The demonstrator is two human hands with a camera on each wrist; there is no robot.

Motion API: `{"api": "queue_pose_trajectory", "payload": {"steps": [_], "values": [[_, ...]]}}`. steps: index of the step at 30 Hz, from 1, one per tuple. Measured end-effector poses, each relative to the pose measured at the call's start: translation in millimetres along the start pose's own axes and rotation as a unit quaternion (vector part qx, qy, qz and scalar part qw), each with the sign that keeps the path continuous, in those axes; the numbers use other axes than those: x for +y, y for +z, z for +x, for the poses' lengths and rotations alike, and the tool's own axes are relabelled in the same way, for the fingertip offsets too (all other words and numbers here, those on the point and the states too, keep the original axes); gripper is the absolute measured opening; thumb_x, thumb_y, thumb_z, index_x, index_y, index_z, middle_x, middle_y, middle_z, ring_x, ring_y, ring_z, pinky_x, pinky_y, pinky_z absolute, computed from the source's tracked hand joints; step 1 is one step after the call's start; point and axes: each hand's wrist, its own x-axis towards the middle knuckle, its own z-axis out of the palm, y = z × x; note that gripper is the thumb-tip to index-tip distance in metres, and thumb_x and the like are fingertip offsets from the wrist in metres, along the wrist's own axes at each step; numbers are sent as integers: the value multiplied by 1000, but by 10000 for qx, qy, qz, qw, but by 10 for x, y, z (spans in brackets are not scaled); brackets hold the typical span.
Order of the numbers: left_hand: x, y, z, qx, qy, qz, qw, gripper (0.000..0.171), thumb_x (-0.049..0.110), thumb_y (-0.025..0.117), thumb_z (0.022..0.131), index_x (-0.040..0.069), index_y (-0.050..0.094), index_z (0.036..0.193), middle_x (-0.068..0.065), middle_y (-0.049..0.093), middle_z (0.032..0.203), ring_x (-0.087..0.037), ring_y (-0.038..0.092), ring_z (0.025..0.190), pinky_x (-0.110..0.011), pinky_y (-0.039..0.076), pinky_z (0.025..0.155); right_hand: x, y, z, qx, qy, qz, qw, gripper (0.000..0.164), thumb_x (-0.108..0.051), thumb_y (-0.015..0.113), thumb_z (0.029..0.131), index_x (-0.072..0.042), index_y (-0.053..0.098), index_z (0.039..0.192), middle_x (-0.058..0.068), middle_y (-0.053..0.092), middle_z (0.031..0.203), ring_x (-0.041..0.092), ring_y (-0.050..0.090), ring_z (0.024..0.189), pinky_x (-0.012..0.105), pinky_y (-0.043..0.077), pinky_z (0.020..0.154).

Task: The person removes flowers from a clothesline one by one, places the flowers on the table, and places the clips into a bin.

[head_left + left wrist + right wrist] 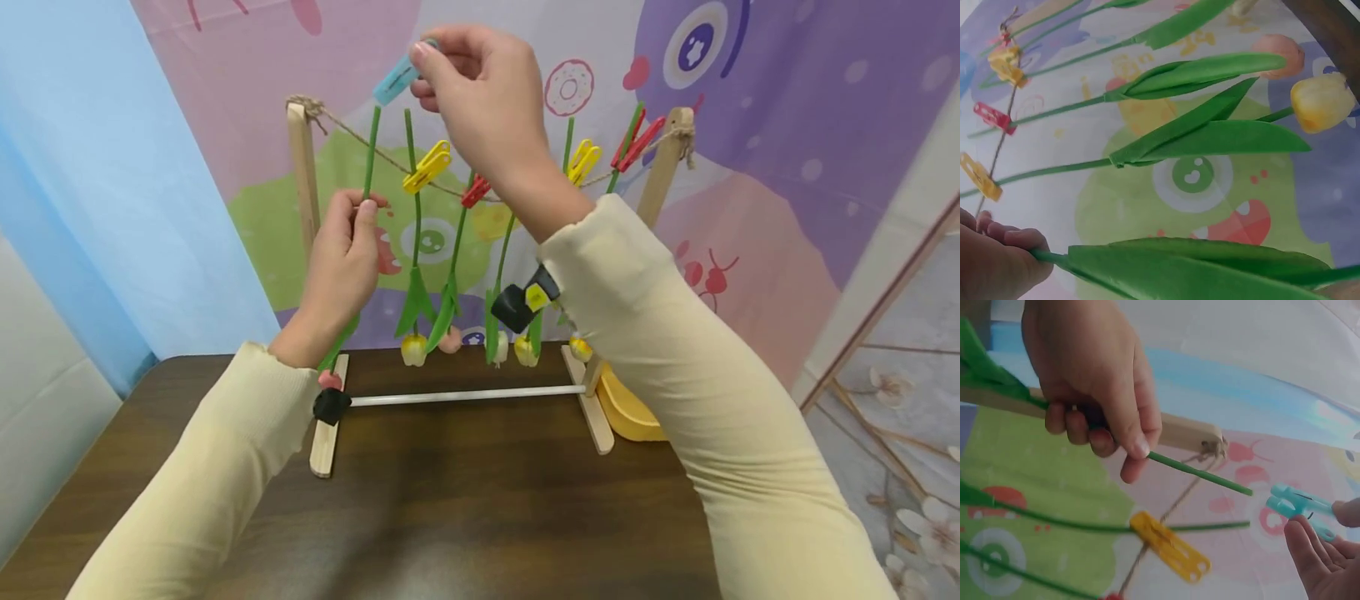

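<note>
One pink artificial tulip hangs flower-down, its green stem gripped by the left hand near the left end of the twine. The right hand pinches a light-blue clothespin just beyond the stem's tip, apart from it. Yellow clothespins and red clothespins hold other tulips upside down along the twine.

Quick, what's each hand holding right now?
Left hand: closed, holding a green flower stem.
Right hand: closed, pinching a light-blue clothespin, just off the stem's tip.
</note>
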Motion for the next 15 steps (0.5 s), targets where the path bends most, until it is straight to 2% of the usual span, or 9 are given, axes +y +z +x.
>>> {"api": "queue_pose_trajectory", "payload": {"steps": [3, 6, 10, 13, 15], "values": [[-28, 47, -5, -147, 168, 552, 9982, 35, 31, 26, 96, 6, 47, 109, -4, 43, 75, -15, 47, 59, -25, 47, 62, 104, -141, -18, 99, 16, 352, 9993, 23, -15, 60, 82, -2, 60, 102, 8, 64, 89, 15, 63, 81, 18, 48, 75], [-27, 106, -29, -228, 537, 1173, 9914, 37, 30, 25, 97, 3, 49, 106, -8, 46, 81, -19, 44, 69, -29, 40, 67, 199, -294, -81, 113, 58, 698, 9975, 23, -10, 62, 80, 0, 60, 101, 6, 62, 83, 17, 63, 78, 22, 49, 76], [-1, 187, -79, -419, 971, 1751, 9788, 34, 24, 27, 97, -1, 49, 100, -14, 50, 92, -24, 42, 83, -34, 34, 72, 309, -482, -179, 108, 307, 1011, 9943, 28, -6, 58, 80, 0, 58, 107, 5, 60, 81, 17, 63, 74, 25, 50, 76], [16, 238, -129, -659, 1209, 2151, 9668, 30, 21, 28, 97, -2, 48, 96, -14, 49, 87, -25, 42, 82, -35, 35, 72, 387, -602, -247, 200, 523, 1158, 9917, 31, -4, 57, 79, -1, 57, 110, 5, 61, 81, 17, 63, 71, 25, 51, 74], [15, 270, -170, -809, 1318, 2497, 9559, 28, 21, 29, 97, -1, 47, 92, -13, 46, 80, -25, 40, 76, -34, 35, 68, 439, -674, -288, 239, 695, 1312, 9886, 32, -2, 57, 79, 0, 57, 110, 6, 61, 80, 17, 64, 69, 25, 51, 73]]}}
